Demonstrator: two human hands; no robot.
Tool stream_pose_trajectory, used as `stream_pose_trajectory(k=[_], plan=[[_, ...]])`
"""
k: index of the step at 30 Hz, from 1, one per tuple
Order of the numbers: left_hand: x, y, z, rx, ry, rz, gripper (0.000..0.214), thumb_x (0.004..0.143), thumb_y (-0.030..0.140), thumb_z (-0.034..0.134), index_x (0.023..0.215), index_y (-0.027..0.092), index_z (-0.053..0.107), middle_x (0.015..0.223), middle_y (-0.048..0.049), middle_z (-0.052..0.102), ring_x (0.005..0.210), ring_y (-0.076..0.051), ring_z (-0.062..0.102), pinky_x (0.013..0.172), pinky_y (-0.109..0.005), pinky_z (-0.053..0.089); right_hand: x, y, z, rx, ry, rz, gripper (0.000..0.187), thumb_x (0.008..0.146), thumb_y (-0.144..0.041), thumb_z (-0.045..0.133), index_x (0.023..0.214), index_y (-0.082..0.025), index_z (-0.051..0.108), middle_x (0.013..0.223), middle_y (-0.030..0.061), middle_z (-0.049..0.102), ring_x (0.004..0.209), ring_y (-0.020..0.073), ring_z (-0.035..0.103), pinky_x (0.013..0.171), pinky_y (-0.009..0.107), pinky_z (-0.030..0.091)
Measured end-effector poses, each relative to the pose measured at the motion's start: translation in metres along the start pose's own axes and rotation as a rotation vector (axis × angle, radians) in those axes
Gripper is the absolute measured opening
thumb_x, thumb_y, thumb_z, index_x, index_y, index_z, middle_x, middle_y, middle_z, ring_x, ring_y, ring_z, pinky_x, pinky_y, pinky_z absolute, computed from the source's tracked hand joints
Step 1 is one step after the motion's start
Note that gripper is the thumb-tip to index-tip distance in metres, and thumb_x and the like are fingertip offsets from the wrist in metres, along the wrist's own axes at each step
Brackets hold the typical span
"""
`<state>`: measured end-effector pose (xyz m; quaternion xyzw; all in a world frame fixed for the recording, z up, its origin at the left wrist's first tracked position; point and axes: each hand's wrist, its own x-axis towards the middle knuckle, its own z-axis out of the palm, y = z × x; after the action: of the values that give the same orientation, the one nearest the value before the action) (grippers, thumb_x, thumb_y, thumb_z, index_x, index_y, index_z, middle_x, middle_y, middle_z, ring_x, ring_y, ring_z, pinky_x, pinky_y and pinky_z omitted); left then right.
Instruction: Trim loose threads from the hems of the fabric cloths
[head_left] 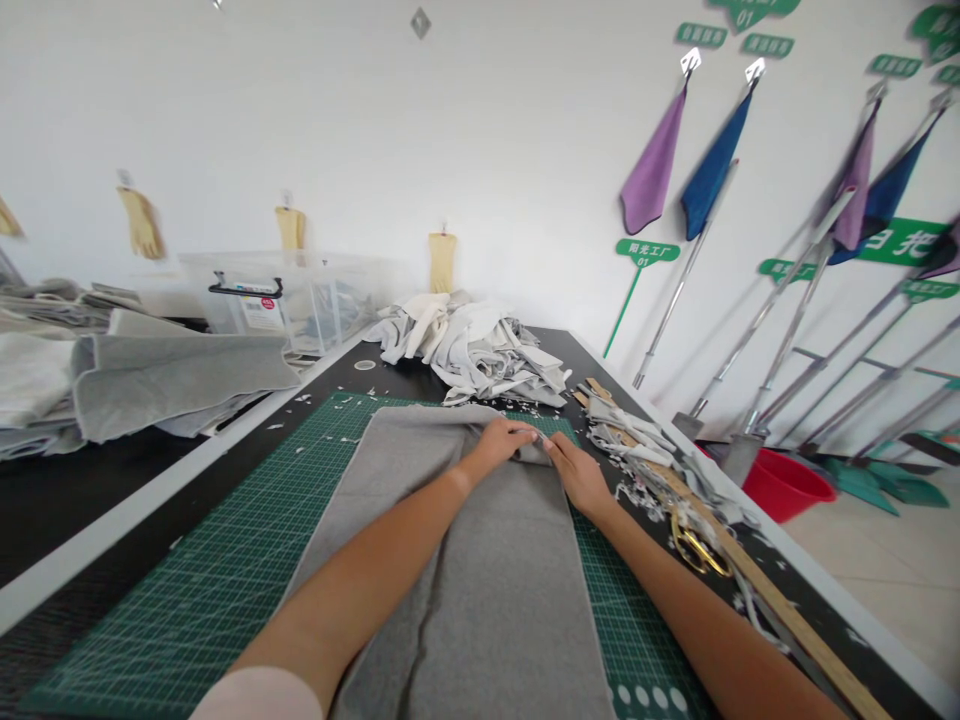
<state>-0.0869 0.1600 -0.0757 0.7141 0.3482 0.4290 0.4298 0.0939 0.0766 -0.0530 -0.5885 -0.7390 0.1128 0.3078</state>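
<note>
A long grey cloth point(480, 560) lies lengthwise on a green cutting mat point(210, 590). My left hand point(504, 441) pinches a fold of the cloth near its far right corner, fingers closed on the fabric. My right hand point(579, 474) sits just beside it, thumb and fingers also pinched on the same raised fold. The two hands nearly touch. Both forearms stretch across the cloth toward me.
A heap of grey and white fabric scraps point(472, 350) lies beyond the mat. Gold-handled scissors point(697, 548) and a wooden ruler point(787, 620) lie among offcuts at the right edge. Folded grey cloths point(165, 385) and a clear plastic bin point(292, 300) sit left. A red basin point(784, 485) stands on the floor.
</note>
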Motion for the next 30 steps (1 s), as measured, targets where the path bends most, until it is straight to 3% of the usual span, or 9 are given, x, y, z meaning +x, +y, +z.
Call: stream_pose_trajectory(k=[6,13,23,30], plan=[[-0.0013,-0.0041,-0.0003,-0.009,-0.013,0.006,0.048,0.082,0.055,0.064,0.103,0.014,0.079,0.097,-0.0087,0.076,0.088,-0.021,0.066,0.082,-0.029,0.051,0.0007,0.0015,-0.0003,0.011,-0.002,-0.014,0.041,0.101,-0.057,0.027,0.084,-0.026,0.047,0.074,-0.0011,0.057,0.072,0.0194,0.057,0.066,0.027,0.037],[0.0005,-0.0039,0.0004,-0.039,-0.019,0.023,0.046,0.080,0.054,0.066,0.101,0.015,0.079,0.103,-0.0086,0.076,0.096,-0.023,0.067,0.089,-0.030,0.050,-0.0004,0.0007,0.0001,0.014,0.014,0.007,0.042,0.101,-0.059,0.027,0.083,-0.026,0.047,0.074,-0.0012,0.056,0.072,0.0195,0.056,0.065,0.026,0.035],[-0.0025,0.0008,-0.0006,0.017,-0.088,0.012,0.048,0.081,0.053,0.064,0.099,0.011,0.079,0.092,-0.0072,0.075,0.081,-0.018,0.064,0.076,-0.025,0.048,-0.0002,-0.0005,0.0000,0.024,-0.013,0.006,0.041,0.102,-0.058,0.027,0.084,-0.026,0.046,0.074,-0.0018,0.055,0.072,0.0182,0.056,0.065,0.026,0.034],[-0.0025,0.0012,0.0008,-0.010,-0.076,0.003,0.050,0.081,0.054,0.064,0.102,0.011,0.079,0.092,-0.0079,0.076,0.081,-0.018,0.064,0.080,-0.026,0.049,0.0010,0.0020,0.0013,0.059,0.015,-0.025,0.043,0.103,-0.055,0.027,0.080,-0.024,0.046,0.072,-0.0015,0.054,0.069,0.0167,0.053,0.066,0.026,0.033]])
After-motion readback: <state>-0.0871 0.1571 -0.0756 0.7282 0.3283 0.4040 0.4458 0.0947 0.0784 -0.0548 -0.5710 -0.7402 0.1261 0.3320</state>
